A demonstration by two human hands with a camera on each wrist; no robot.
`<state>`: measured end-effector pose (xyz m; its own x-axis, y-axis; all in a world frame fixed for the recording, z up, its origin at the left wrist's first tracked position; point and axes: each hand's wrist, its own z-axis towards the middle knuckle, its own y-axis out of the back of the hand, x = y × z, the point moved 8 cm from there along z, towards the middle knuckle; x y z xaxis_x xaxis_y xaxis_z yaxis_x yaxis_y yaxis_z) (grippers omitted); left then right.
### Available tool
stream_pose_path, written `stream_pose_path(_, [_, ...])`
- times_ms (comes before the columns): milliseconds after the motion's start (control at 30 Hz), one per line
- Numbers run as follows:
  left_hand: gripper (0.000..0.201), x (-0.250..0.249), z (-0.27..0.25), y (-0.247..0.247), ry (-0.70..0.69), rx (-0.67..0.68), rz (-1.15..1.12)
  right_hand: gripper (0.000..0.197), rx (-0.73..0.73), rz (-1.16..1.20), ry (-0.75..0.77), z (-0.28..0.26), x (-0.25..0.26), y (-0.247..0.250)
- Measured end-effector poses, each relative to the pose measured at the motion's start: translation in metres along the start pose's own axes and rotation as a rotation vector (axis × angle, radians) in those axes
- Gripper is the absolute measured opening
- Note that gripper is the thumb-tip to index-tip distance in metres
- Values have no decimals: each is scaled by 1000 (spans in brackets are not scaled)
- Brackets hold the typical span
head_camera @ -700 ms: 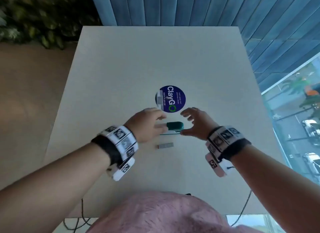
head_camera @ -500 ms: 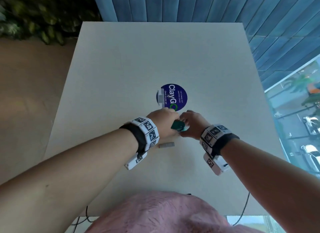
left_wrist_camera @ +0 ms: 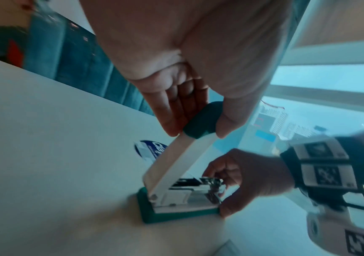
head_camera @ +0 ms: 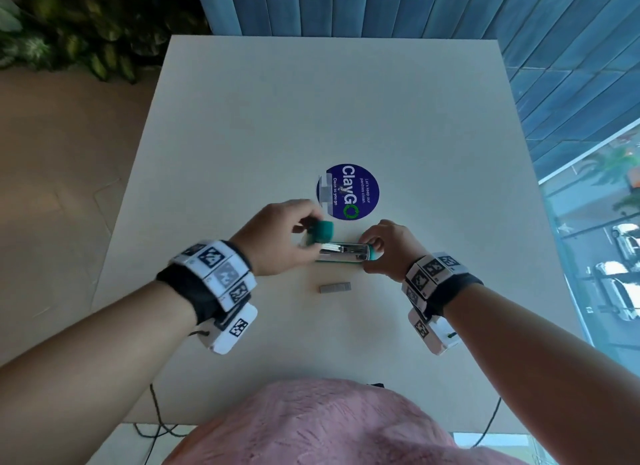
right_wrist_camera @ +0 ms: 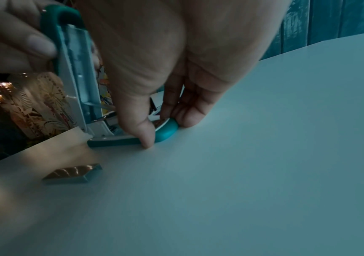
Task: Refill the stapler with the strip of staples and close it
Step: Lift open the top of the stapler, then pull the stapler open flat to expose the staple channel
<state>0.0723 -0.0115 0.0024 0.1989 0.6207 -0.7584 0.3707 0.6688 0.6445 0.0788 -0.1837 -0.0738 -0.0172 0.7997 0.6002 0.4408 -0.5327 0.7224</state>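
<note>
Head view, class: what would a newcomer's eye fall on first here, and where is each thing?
The teal stapler at the table's middle, its lid swung up by the left hand while the right hand grips its front end. Just nearer the person lies the loose strip of staples. Beyond the stapler sits a round blue sticker.

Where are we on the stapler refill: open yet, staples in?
Done: the stapler is open, its lid swung up and the metal channel exposed. In hand: the left hand pinches the lid's tip while the right hand steadies the base on the table. Left: the strip of staples lies untouched beside the stapler; it must be loaded, then the lid closed.
</note>
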Motion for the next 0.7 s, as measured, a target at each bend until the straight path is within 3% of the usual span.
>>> stream_pose_path(133, [29, 34, -27, 37, 129, -80, -22, 35, -5, -1, 0, -2, 2, 0])
stream_pose_path(333, [26, 97, -45, 41, 318, -7, 197, 35, 3, -31, -15, -3, 4, -2])
stream_pose_path(433, [26, 112, -46, 25, 287, 48, 253, 35, -1, -49, -19, -3, 5, -2])
stream_pose_path(600, [26, 122, -45, 21, 257, 20, 242, 36, 10, -89, -26, -5, 6, -3])
stream_pose_path(700, [26, 122, -45, 21, 242, 22, 239, 36, -98, -82, 53, -15, 21, 4])
